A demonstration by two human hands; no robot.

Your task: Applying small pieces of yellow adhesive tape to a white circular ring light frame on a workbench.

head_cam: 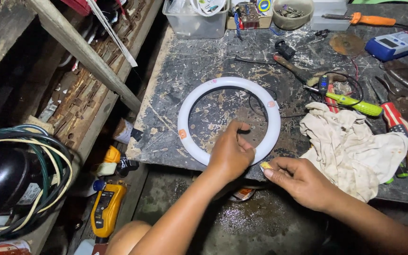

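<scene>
Left hand (231,152) on white ring lamp (227,121), right hand (294,177) pinching small piece beside it, stained cloth (355,148) nearby

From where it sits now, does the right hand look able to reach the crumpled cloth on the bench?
Probably yes. The right hand rests at the bench edge by the white ring lamp, and the cloth lies just beside it with nothing between them.

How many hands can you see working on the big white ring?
2: the left hand rests on the white ring at its near edge, and the right hand is beside it at the table's edge.
</scene>
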